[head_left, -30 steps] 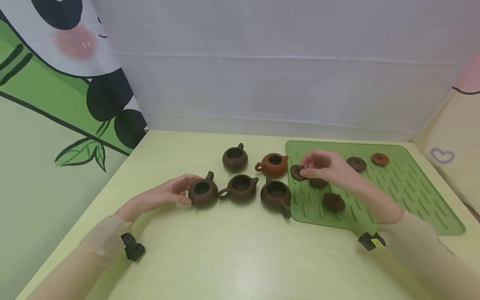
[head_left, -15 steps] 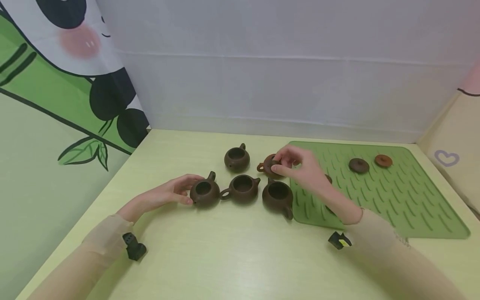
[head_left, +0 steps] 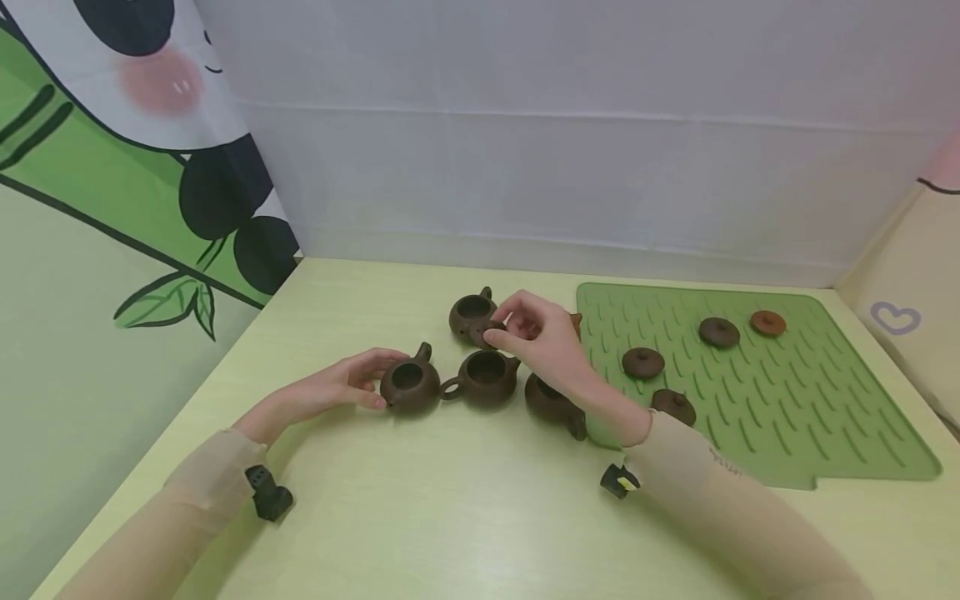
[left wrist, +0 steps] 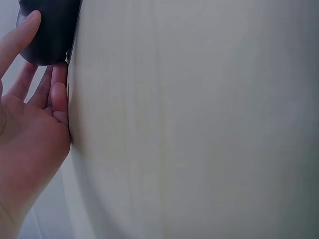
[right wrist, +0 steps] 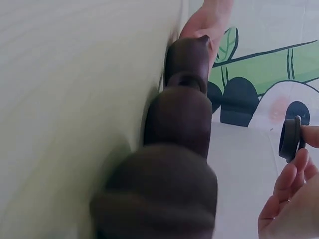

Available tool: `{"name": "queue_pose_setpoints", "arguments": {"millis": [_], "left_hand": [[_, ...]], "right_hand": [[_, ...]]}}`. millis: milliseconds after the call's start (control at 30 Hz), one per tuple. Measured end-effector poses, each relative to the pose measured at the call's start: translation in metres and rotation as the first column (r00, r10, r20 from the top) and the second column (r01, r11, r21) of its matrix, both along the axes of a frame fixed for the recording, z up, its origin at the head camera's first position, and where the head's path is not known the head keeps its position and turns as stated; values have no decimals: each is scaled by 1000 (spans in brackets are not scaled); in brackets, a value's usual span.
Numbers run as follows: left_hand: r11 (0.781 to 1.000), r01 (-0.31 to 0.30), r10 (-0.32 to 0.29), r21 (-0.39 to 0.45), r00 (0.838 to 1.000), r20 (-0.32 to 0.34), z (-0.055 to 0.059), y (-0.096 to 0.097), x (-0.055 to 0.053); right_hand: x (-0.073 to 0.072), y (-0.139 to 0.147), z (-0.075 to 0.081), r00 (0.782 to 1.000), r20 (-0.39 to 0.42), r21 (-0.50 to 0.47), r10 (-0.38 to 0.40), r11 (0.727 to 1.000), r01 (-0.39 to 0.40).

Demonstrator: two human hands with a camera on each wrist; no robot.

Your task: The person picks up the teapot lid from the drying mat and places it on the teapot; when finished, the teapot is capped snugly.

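Observation:
My left hand (head_left: 330,387) grips a dark brown teapot (head_left: 416,398) at the left of the group, thumb on one side and fingers on the other, as the left wrist view also shows. With thumb and fingertips my right hand (head_left: 551,346) pinches a dark lid (right wrist: 288,140), held on edge in the right wrist view. In the head view that lid overlaps the front right of the back teapot (head_left: 465,327). A lidless middle teapot (head_left: 487,388) stands in front. Partly covered by my right hand and wrist are an orange teapot (head_left: 576,322) and another dark teapot (head_left: 551,406).
On the right lies a green mat (head_left: 795,400) bearing a dark lid (head_left: 643,363), another near its front (head_left: 673,407), one farther back (head_left: 719,332) and an orange lid (head_left: 768,322). A pale wall (head_left: 570,192) rises behind the table (head_left: 420,517).
My right hand has carried the dark lid leftward from the mat, past the orange teapot, to the back teapot. The left hand keeps its hold on its teapot.

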State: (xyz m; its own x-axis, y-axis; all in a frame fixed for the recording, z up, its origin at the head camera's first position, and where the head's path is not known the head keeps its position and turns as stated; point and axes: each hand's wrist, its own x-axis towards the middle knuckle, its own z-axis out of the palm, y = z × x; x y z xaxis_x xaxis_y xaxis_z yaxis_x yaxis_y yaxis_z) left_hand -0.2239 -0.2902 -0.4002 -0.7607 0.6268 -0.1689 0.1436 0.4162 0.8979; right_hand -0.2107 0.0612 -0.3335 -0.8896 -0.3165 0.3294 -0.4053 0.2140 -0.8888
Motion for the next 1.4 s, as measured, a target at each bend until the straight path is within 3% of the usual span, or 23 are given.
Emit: {"name": "queue_pose_setpoints", "arguments": {"millis": [300, 567, 967, 1133, 1400], "left_hand": [[1000, 2, -2, 2, 1000, 7, 0, 1, 1], [1000, -2, 2, -8, 1000, 6, 1, 2, 2], [997, -70, 71, -26, 997, 37, 1, 1, 2], [998, -59, 59, -14, 998, 35, 1, 1, 2], [999, -36, 36, -12, 999, 34, -1, 0, 1]], "right_hand": [[-2, -38, -9, 1000, -27, -68, 14, 998, -16], [0, -64, -20, 1000, -24, -52, 19, 998, -21], [-2, -87, -33, 999, 19, 18, 30, 999, -30], [-3, -91, -37, 999, 10, 59, 39, 997, -40], [-4, -97, -37, 997, -43, 224, 60, 973, -49]]}}
